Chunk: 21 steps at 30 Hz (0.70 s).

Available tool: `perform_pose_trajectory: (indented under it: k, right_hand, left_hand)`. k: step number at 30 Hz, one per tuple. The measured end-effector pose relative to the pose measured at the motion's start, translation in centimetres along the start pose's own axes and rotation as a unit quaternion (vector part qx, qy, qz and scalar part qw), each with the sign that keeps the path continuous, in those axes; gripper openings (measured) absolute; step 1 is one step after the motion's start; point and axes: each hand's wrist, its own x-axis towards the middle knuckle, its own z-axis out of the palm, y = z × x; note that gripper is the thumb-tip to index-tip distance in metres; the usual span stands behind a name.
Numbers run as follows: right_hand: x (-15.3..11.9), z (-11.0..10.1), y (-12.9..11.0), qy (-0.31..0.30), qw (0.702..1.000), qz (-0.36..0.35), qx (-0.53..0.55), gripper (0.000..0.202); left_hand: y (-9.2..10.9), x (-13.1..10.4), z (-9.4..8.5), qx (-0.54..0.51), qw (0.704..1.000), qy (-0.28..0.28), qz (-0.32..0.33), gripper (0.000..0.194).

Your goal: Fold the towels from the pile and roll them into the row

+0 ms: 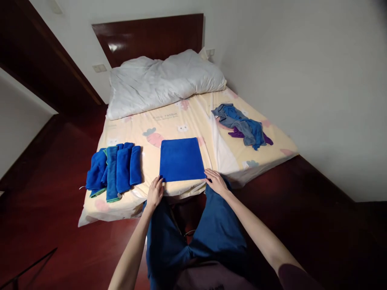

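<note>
A square blue towel (182, 159) lies flat and smooth on the bed, close to its front edge. At its near left corner, my left hand (155, 192) has its fingers closed on the cloth. My right hand (215, 181) grips the near right corner in the same way, thumb hidden. To the left, several rolled blue towels (123, 169) lie side by side, some with green edging. Off to the right is a crumpled heap of grey, blue and purple cloths (242, 125).
The bed has a cream sheet (178, 117) printed with carrots and rabbits. A white quilt (166, 80) is bunched against the dark wooden headboard (154, 38). Walls stand behind and to the right, over a dark red floor (121, 241).
</note>
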Motion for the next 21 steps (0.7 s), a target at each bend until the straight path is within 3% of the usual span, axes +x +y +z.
perform_pose_trajectory:
  k: [3, 8, 12, 17, 21]
  right_hand:
    - [0.6, 0.8, -0.4, 0.022, 0.999, -0.028, -0.003, 0.040]
    - [1.4, 1.6, -0.8, -0.021, 0.998, -0.058, -0.013, 0.036]
    - [1.7, 1.3, -0.5, -0.032, 0.998, -0.059, -0.009, 0.031]
    - [2.0, 1.1, 0.2, -0.028, 0.999, -0.042, 0.019, 0.032]
    - [0.8, 1.6, 0.8, 0.023, 0.999, -0.013, 0.023, 0.029]
  left_hand:
    - [0.7, 1.7, -0.2, 0.001, 1.000, 0.029, -0.010, 0.048]
    - [1.1, 3.8, -0.1, 0.017, 0.999, -0.029, 0.021, 0.050]
    - [1.1, 4.5, 0.3, -0.001, 1.000, -0.009, -0.007, 0.043]
    - [1.1, 3.3, 0.6, -0.028, 1.000, 0.008, -0.007, 0.039]
    - [0.8, 1.0, 0.5, -0.037, 0.999, 0.005, -0.004, 0.043]
